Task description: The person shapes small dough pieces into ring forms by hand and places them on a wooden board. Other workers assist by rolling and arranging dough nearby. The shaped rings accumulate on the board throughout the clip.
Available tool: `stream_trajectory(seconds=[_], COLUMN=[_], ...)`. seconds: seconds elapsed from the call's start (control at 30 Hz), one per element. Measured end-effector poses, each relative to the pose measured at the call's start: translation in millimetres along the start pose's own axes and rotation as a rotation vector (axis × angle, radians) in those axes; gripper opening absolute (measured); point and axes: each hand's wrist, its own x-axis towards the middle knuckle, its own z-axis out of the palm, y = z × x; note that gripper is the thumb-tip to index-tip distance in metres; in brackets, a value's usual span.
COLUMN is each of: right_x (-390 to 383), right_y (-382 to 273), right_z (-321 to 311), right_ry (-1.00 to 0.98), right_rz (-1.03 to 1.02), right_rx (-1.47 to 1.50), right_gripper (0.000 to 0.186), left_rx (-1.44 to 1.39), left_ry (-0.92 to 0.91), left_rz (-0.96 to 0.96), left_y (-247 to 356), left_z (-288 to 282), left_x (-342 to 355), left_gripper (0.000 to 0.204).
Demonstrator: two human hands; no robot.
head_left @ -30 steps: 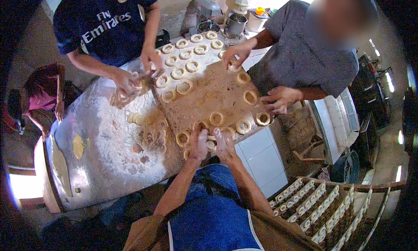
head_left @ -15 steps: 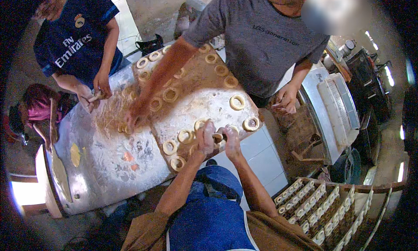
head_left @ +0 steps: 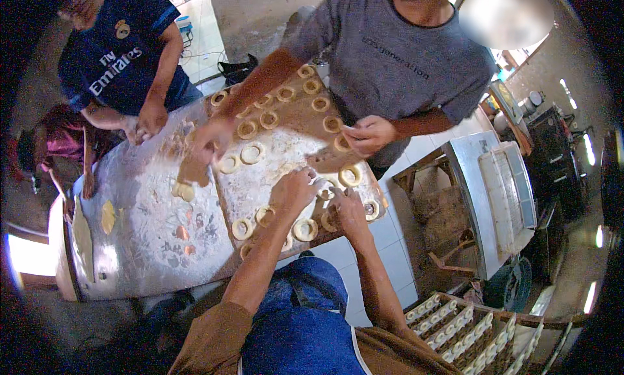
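Observation:
A pale dough ring (head_left: 326,190) is between my two hands, low over the floured board (head_left: 286,143). My left hand (head_left: 294,189) has its fingers bent and pinched at the ring's upper left edge. Opposite it, the curled fingers of my right hand (head_left: 348,210) grip the lower right side. Just beyond my right hand lies another dough ring (head_left: 351,175), flat on the board. Closer to me, a dough ring (head_left: 305,230) sits below and between my wrists. One more dough ring (head_left: 242,228) lies left of my left forearm.
Across the board a person in grey (head_left: 403,56) reaches over it with both hands. A person in dark blue (head_left: 123,63) works at the metal table (head_left: 149,199), where dough pieces (head_left: 183,190) lie. Racked trays of dough rings (head_left: 461,329) stand at lower right.
My hands have moved apart, the left farther over the board, and the ring between them lies flatter. The grey-shirted person's hand on the right has come over the board. The view has shifted slightly.

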Motion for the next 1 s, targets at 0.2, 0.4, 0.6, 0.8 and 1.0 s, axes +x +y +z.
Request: stream_trajectory(seconds=[0.2,0.4,0.6,0.8,1.0], right_x=[1,-40,-32,0,39], right_y=[-19,-47,-108,-206,-285], right_z=[-6,-24,-9,37,85], right_ry=[-0.069,0.021,-0.055,-0.055,-0.321], right_rz=[-0.004,0.086,-0.04,-0.228,0.012], right_rx=[-0.02,0.264,0.261,0.574,0.902], right_gripper=[0.029,0.036,0.037,0.035,0.037], left_rx=[0.177,0.504,0.533,-0.309,-0.726], left_ry=[0.154,0.61,0.458,0.524,0.399], left_rz=[0.02,-0.181,-0.129,-0.144,-0.299], left_y=[0,-164,-263,-233,-199], left_z=[-30,-96,-152,-149,-177], left_x=[-26,-74,-104,-139,-175], left_gripper=[0.037,0.029,0.029,0.024,0.024])
